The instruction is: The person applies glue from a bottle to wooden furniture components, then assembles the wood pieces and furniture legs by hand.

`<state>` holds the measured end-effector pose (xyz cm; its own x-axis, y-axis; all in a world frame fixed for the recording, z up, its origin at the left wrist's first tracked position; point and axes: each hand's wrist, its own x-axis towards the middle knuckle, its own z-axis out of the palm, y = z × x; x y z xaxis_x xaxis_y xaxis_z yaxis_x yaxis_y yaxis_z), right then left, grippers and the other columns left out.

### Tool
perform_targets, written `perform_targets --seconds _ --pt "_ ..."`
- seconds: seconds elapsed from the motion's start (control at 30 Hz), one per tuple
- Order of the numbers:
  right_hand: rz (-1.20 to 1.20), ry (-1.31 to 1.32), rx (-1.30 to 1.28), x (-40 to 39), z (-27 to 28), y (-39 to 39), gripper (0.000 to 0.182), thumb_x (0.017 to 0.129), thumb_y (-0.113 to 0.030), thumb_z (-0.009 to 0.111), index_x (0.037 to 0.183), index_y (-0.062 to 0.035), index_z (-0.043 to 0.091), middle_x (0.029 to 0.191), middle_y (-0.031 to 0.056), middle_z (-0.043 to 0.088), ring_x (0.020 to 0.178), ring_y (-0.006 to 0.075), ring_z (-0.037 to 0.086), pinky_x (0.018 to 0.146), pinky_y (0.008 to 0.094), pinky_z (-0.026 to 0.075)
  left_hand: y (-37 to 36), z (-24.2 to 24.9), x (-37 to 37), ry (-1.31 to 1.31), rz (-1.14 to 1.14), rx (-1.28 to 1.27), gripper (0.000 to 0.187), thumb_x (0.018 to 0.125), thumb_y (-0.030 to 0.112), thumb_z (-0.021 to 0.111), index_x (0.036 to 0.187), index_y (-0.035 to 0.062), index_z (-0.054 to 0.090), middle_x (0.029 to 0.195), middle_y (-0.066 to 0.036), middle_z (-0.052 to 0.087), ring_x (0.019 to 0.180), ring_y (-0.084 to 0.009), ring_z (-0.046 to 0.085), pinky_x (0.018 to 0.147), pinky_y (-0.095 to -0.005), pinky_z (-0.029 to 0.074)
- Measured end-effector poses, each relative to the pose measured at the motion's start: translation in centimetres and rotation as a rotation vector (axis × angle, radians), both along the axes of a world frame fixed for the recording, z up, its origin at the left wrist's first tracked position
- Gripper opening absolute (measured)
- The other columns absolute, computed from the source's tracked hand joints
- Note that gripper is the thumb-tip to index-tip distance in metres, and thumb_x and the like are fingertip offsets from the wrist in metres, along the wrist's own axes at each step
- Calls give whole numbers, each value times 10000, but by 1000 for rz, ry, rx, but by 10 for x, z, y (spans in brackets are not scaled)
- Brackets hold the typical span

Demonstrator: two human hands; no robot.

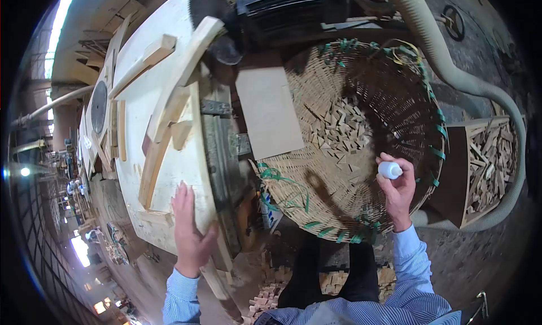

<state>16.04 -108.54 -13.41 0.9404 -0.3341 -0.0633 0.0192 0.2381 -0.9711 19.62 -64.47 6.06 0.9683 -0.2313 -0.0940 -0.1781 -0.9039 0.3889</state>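
Observation:
My left hand (191, 232) lies at the near edge of a white-topped work table (169, 181), fingers stretched out and holding nothing. Close above it, several wooden strips and a wooden frame piece (164, 122) rest on the tabletop. On the right, my right hand (400, 189) is closed around a small pale plastic bottle (388, 170) with a whitish nozzle end. That hand is over the near right part of a large woven basket (316, 195) with green strips along its rim. Small triangular wood offcuts (344, 127) are heaped inside the basket.
A pale flat board (268, 113) leans over the basket's left rim. Beyond it stands a dark machine (291, 9). A grey corrugated hose (451, 71) curves round the right side, past a box of wood scraps (490, 164). Wood blocks (268, 297) lie near my feet.

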Motion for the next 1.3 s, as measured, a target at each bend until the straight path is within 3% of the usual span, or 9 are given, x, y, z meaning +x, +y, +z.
perform_targets --seconds 0.23,0.3,0.37,0.53,0.67,0.9,1.07,1.23,1.3 --pt "-120 55 -100 -61 16 -77 468 852 100 748 1231 -54 518 1358 192 639 1239 288 658 1065 412 528 -16 0 -6 21 77 -160 869 808 0 672 1600 -44 320 1699 -241 218 1589 -354 225 1303 -469 160" --pt "-149 16 -103 -78 11 -100 476 844 96 747 1231 -57 516 1360 200 640 1245 303 657 1064 420 529 -15 2 -8 44 52 -97 844 872 25 649 1623 -39 270 1719 -222 183 1603 -324 180 1301 -451 153" --pt "-153 42 -150 -94 11 -122 482 839 91 748 1231 -57 511 1367 209 638 1253 321 653 1070 432 525 -19 -1 -11 10 90 -157 818 873 13 658 1613 -26 311 1698 -220 266 1584 -319 246 1299 -434 180" --pt "-203 10 -153 -125 17 -161 517 847 87 776 1253 -57 491 1396 236 621 1272 338 641 1078 453 521 -32 7 -13 -126 1 334 721 896 62 722 1564 49 449 1589 -180 469 1499 -337 418 1253 -461 323" --pt "-257 -40 -113 -140 14 -188 517 866 36 805 1265 -50 488 1390 237 622 1280 340 634 1090 469 518 -38 8 -19 -180 -76 495 672 913 63 730 1537 38 482 1590 -185 465 1470 -347 451 1217 -446 377" --pt "-325 19 -182 -160 12 -216 452 883 19 750 1238 -52 479 1381 246 614 1293 375 615 1118 544 500 -136 0 -10 -317 -116 382 536 869 65 795 1380 20 641 1420 -199 623 1352 -353 574 1146 -436 446" --pt "-284 -20 -177 -161 12 -200 465 885 -26 779 1241 -60 482 1377 252 614 1301 356 604 1135 553 485 -186 -53 51 -243 -285 215 433 872 147 782 1276 18 693 1301 -186 684 1211 -353 653 1039 -433 518" --pt "-327 20 -188 -159 8 -166 483 887 -85 803 1241 -53 476 1343 240 634 1271 332 618 1125 536 496 -177 -172 149 -147 -246 90 408 901 196 748 1253 -1 688 1270 -209 680 1163 -398 653 1016 -443 517" --pt "-358 104 -219 -160 1 -149 549 884 -248 845 1235 -56 470 1333 227 643 1225 328 634 1111 528 496 -159 -223 195 -163 -149 86 430 905 216 748 1268 -3 680 1267 -218 674 1171 -404 645 1020 -454 512"
